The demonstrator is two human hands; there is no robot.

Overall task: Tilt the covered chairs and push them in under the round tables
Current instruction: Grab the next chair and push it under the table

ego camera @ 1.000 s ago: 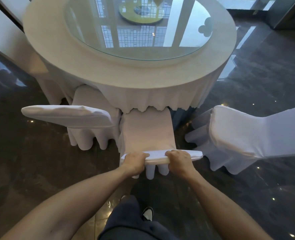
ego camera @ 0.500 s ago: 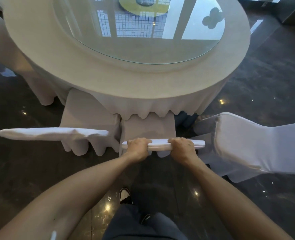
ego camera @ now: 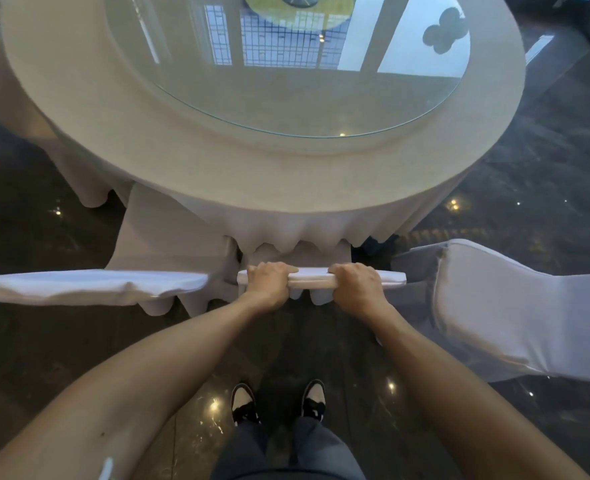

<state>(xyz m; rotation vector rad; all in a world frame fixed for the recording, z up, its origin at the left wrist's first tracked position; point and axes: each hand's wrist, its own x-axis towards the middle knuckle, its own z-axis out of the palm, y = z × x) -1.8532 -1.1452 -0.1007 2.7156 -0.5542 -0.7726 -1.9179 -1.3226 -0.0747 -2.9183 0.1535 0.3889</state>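
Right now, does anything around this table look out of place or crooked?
The covered chair on the right stands out: it sits angled and out from the round table, not tucked in like the left chair. Both hands, left and right, grip the middle chair's top edge. No spills or damage show.

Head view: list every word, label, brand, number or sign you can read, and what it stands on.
None: no readable text anywhere.
White cloth-covered round table: plain.
White-covered chair under both hands: plain.
Black-and-white sneakers: any marking too small to read.
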